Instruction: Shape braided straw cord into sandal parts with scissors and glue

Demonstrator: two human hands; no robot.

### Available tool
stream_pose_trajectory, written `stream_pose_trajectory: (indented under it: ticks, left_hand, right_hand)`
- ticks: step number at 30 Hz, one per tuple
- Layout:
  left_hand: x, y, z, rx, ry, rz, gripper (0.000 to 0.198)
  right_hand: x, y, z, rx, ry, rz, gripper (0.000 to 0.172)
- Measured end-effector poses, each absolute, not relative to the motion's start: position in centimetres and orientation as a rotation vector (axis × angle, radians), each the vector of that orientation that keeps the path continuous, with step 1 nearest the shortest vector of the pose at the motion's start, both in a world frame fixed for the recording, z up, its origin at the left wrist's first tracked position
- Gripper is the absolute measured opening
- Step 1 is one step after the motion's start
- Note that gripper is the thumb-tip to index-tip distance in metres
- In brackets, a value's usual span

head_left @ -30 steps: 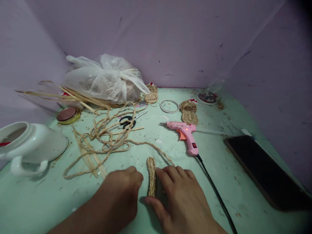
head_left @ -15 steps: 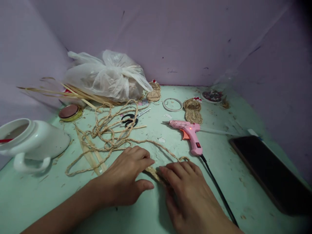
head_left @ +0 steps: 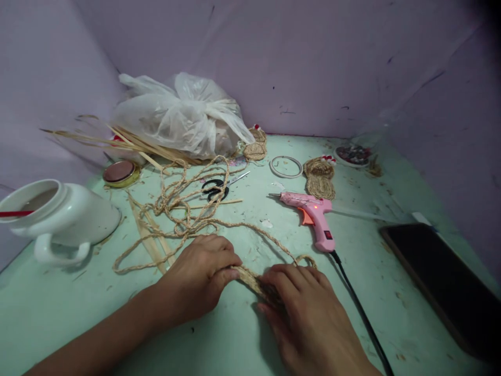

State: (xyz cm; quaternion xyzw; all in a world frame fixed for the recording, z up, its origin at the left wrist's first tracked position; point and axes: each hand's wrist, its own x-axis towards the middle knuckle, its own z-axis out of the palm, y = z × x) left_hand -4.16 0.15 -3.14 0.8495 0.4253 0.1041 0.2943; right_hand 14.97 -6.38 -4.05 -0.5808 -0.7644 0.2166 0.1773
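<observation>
Low in the middle of the view is a flat piece of coiled braided rope (head_left: 250,281), partly hidden under my fingers. My left hand (head_left: 205,274) pinches its left end between thumb and fingers. Over its right part my right hand (head_left: 303,308) is curled, gripping it from above. A long braided straw rope (head_left: 254,230) runs from beside my right hand to a loose tangle (head_left: 172,198) on the left. Just beyond my right hand, a loop of the rope (head_left: 307,259) stands up. A pink glue gun (head_left: 313,211) lies past that hand, its orange light lit.
Black-handled scissors (head_left: 219,189) lie beside the tangle. A white jar (head_left: 74,216) lies at left, a phone (head_left: 438,282) at right. Behind are a plastic bag (head_left: 188,120), a roll of tape (head_left: 286,166), woven slipper shapes (head_left: 319,177) and a bead dish (head_left: 352,155). A black cord (head_left: 360,308) trails nearby.
My left thumb and fingers have closed on the left end of the coiled rope piece; they were apart before. My right hand keeps its grip. The whole view has shifted slightly.
</observation>
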Motion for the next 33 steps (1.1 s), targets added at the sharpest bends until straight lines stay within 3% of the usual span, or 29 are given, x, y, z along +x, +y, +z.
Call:
stream_pose_trajectory:
  ticks: [6, 12, 18, 22, 29, 33]
  left_hand:
    - [-4.2, 0.0, -3.1, 2.112, 1.273, 0.264, 0.025]
    - [-3.9, 0.0, -3.1, 2.020, 1.342, 0.316, 0.010]
    - [-3.7, -0.4, -3.5, 2.111, 1.337, 0.301, 0.009]
    - [-3.9, -0.5, -3.5, 2.149, 1.318, 0.293, 0.005]
    - [-4.5, -0.2, -3.6, 2.287, 1.139, 0.257, 0.020]
    - [-4.5, -0.3, -3.8, 2.351, 1.100, 0.222, 0.019]
  right_hand:
    - [14.9, -6.4, -4.5, -1.658, -2.175, 0.562, 0.026]
    - [14.4, -6.6, -4.7, -1.616, -2.226, 0.507, 0.021]
    - [15.5, -6.6, -4.0, -1.654, -2.268, 0.453, 0.026]
    - [15.9, -6.3, -3.9, -1.674, -2.317, 0.473, 0.019]
    - [15.3, -6.3, -3.9, -1.565, -2.304, 0.375, 0.022]
    - [15.1, -6.4, -3.9, -1.545, -2.309, 0.325, 0.023]
